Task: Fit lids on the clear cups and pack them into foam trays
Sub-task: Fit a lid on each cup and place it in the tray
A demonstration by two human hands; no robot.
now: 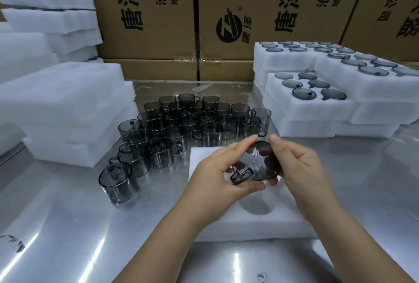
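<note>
Filling the back, cardboard boxes (147, 10) are cut off at the top. Below them a steel table (68, 226) carries blank foam stacks (63, 101) at left, running out of view, and stacked trays (340, 110) at right with dark round cup tops sunk in their holes. A nearer tray (260, 223) lies under the hands and is mostly covered by them; 1 empty hole shows. Loose cups (192, 119) crowd the middle, overlapping too much to count. Both the left hand (215, 174) and the right hand (301, 169) curl round 1 cup (260, 162), tipped on its side above the tray. Whether its mouth is capped I cannot tell.
</note>
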